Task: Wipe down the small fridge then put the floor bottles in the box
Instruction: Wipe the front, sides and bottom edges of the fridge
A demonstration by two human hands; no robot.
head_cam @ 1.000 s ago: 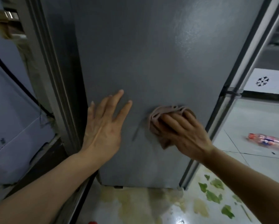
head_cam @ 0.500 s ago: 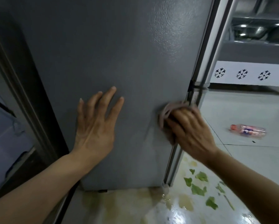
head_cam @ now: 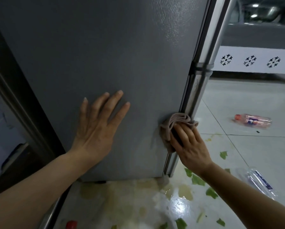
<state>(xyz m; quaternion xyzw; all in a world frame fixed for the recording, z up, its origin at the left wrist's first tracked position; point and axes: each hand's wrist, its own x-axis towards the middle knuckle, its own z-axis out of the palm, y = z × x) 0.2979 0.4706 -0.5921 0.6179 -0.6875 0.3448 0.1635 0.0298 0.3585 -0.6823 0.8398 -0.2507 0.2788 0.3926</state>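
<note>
The small grey fridge (head_cam: 105, 55) fills the view, its side panel facing me. My left hand (head_cam: 98, 128) rests flat on that panel, fingers spread, holding nothing. My right hand (head_cam: 188, 146) presses a crumpled pinkish cloth (head_cam: 173, 124) against the fridge's lower right corner edge. A clear plastic bottle with a red cap (head_cam: 252, 121) lies on the white floor tiles at the right. A second clear bottle with a blue label (head_cam: 257, 180) lies nearer, just beyond my right forearm.
Green leaf scraps (head_cam: 198, 180) and yellowish wet stains (head_cam: 138, 192) cover the floor below the fridge. A small red object (head_cam: 71, 224) sits at the bottom edge. A white panel with black snowflake marks (head_cam: 254, 61) runs along the back right. A dark cabinet edge (head_cam: 22, 113) stands left.
My right hand has slid the cloth rightward across the panel to the fridge's corner edge. The left hand stays flat on the panel. The view has shifted right, showing the second bottle.
</note>
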